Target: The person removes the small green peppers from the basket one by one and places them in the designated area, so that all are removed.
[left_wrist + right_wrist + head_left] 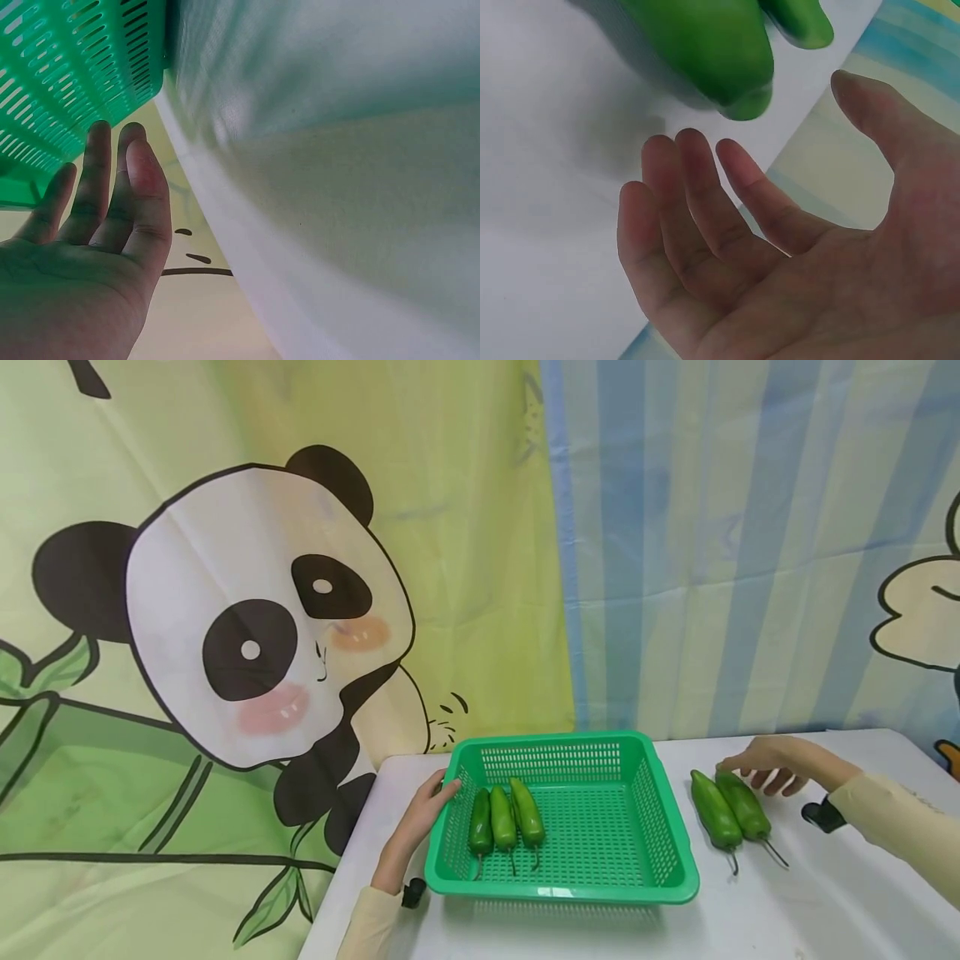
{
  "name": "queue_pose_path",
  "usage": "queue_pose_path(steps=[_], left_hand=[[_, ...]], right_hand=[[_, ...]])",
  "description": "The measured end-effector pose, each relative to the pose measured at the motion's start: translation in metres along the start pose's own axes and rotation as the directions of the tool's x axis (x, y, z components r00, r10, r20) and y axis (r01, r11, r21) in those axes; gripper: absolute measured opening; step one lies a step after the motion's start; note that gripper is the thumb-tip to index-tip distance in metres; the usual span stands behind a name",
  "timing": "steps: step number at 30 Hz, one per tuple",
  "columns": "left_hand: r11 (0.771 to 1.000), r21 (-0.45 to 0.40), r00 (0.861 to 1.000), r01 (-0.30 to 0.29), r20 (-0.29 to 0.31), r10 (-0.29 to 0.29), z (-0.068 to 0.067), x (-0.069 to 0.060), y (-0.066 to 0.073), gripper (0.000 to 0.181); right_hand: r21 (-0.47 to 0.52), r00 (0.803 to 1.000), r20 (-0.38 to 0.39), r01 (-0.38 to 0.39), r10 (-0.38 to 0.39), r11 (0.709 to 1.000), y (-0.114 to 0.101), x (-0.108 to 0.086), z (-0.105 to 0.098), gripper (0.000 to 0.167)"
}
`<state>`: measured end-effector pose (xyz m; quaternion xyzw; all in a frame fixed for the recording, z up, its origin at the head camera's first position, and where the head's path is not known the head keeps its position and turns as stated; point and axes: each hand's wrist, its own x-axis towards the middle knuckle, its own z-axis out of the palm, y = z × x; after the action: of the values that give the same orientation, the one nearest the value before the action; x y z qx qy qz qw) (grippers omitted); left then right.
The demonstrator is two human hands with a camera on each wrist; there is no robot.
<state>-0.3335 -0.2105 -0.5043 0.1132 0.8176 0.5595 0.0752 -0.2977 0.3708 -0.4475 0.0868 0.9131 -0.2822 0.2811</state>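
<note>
Nearest me come my pale sleeves (892, 827), with a small black device (823, 815) at my right wrist and another like it at my left. Under everything is the white table (757, 922), and on it, in front of me, sits the green basket (562, 891), upright, its walls full of slots.

My left hand (417, 818) is at the basket's left side, with the thumb at the rim. The left wrist view shows those fingers nearly straight and a little spread, alongside the outer wall.

Inside the basket, on its left half, lie three peppers (504, 818) in a row, stems towards me and tips away. The leftmost is the darkest green; the rightmost leans slightly, its tip near the middle one's.

To the right of the basket, two peppers (715, 811) lie side by side on the bare table, also stems towards me.

My right hand (772, 760) is at the far end of this pair, over the tip of the right one. Its fingers are loosely bent and slightly spread, the thumb well apart from them. Whether a fingertip touches that pepper I can't quite tell from here.

Behind the table's far edge hangs a curtain (480, 568), yellow-green with a big panda (262, 618) on the left, blue-striped on the right.
</note>
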Motion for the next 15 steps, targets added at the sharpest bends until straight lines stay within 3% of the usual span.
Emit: queue_pose_path(steps=[3,10,15], left_hand=[[1.000,-0.017,1.000,0.011,0.008,-0.011,-0.001,-0.002,0.005,0.054],[0.999,-0.036,0.998,0.005,0.055,-0.003,-0.003,-0.016,0.030,0.053],[0.999,-0.033,0.998,0.009,0.061,-0.007,-0.004,-0.018,0.034,0.054]], right_hand=[[-0.004,1.000,0.008,0.010,-0.010,1.000,-0.005,-0.004,-0.008,0.076],[0.038,0.995,0.038,0.087,-0.089,0.995,-0.022,-0.018,-0.031,0.073],[0.066,0.985,0.048,0.161,-0.164,0.985,-0.033,-0.022,-0.037,0.075]])
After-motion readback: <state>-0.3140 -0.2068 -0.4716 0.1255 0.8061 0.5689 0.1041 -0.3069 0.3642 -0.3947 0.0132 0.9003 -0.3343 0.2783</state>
